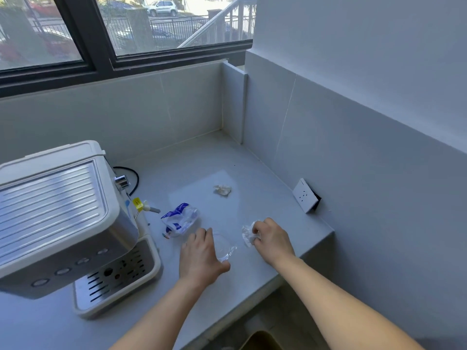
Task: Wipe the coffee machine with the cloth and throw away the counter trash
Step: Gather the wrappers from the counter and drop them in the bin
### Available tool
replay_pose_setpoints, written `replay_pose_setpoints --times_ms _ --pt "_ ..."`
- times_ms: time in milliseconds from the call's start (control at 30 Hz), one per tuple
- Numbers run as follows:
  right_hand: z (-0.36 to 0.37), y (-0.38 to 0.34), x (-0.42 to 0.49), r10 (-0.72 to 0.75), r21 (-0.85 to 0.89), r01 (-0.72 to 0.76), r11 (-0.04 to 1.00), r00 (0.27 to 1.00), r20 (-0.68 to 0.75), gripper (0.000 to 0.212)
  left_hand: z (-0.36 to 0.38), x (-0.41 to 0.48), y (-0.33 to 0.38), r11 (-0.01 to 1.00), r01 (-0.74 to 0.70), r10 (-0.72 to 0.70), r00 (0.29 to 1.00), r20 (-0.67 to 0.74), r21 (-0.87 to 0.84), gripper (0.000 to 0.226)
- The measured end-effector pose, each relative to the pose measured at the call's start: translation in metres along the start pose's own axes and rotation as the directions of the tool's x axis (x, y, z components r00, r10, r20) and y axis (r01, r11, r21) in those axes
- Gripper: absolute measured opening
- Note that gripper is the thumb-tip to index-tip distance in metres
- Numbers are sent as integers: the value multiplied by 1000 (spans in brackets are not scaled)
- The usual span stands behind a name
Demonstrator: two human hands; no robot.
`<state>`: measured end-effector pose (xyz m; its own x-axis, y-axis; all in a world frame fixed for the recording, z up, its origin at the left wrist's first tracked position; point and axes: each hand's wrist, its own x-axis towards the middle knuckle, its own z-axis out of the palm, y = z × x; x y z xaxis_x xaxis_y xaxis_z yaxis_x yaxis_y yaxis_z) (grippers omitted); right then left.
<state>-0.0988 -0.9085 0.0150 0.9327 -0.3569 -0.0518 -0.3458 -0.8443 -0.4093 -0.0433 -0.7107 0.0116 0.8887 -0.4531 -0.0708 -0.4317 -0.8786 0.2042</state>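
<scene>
Both bare hands work on the grey counter [202, 157] near its right end. The left hand [202, 256] lies palm down with the fingers spread and curled loosely over a clear plastic wrapper [225, 246], thumb tucked against its near side; whether it truly grips the wrapper cannot be told. The right hand [271, 238], just beside the counter's right edge, pinches a crumpled white tissue [249, 234] between thumb and bent fingers. A blue and white plastic bag [180, 219] lies crumpled just beyond the left hand, close to the coffee machine [63, 215], which stands at the left end of the counter near the front edge. A second small wad of paper [223, 190] sits farther back toward the middle of the counter, apart from both hands. A black cord [135, 180] loops behind the machine, and a white wall socket [305, 195] is fixed low on the right wall.
</scene>
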Motion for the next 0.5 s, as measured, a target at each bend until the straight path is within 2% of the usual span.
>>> replay_pose_setpoints --times_ms 233,500 --pt "-9 19 -56 -10 20 10 1000 1000 -25 16 -4 -50 23 997 18 -19 1000 -5 -77 74" --pt "-15 51 -142 8 106 -4 994 999 -38 13 16 -125 58 978 -62 54 998 -46 -197 87"
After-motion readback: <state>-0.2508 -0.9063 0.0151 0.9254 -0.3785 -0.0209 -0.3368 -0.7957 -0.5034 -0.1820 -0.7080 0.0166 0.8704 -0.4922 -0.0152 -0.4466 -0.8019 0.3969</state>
